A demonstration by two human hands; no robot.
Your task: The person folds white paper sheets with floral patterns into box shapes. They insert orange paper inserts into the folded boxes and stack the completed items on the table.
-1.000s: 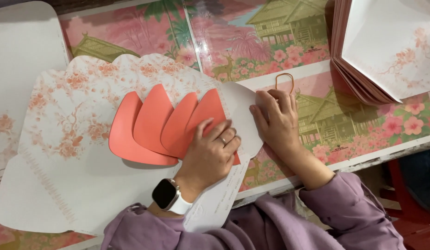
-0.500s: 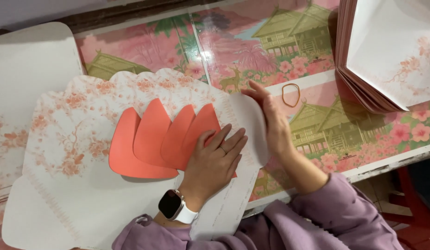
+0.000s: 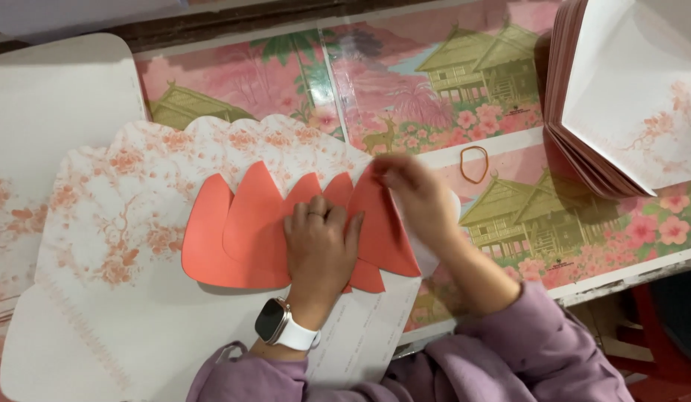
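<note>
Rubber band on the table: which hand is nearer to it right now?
The right hand. It is at the right edge of the fanned red flaps, just left of and below the rubber band, not touching it. The left hand presses flat on the flaps, farther left.

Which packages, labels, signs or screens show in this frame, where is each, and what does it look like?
Smartwatch screen: on the left wrist, a dark rounded square on a white band.
Flat floral envelopes: fanned under the left hand, white with orange blossoms, coral flaps.
Envelope stack: top right, white and pink.
No signs.
</note>
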